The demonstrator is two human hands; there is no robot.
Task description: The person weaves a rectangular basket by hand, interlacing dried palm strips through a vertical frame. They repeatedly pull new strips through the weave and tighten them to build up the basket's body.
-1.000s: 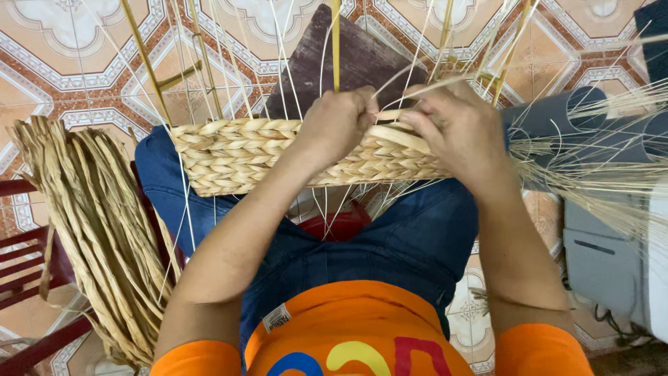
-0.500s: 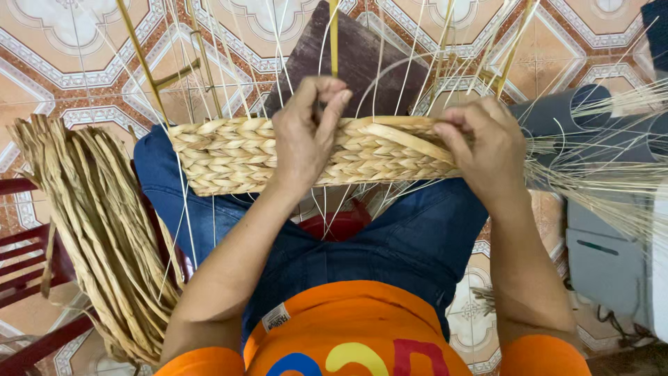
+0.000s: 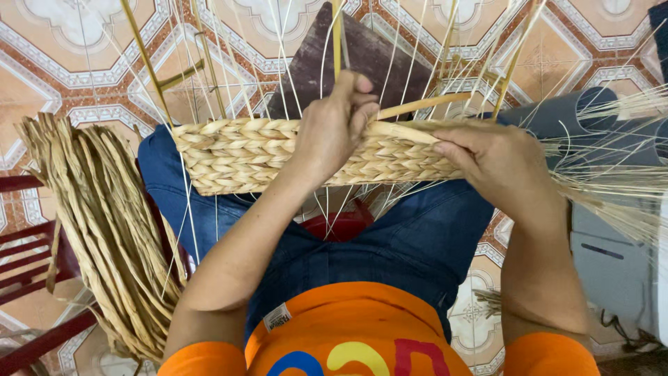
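l hand (image 3: 334, 129) pinching upright reed (image 3: 337, 35), r hand (image 3: 497, 163) gripping woven band (image 3: 236, 157) on lap

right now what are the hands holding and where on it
The left hand grips an upright yellow reed just above the top edge of the woven band. The right hand presses on the band's top edge, pinching a flat strand there.
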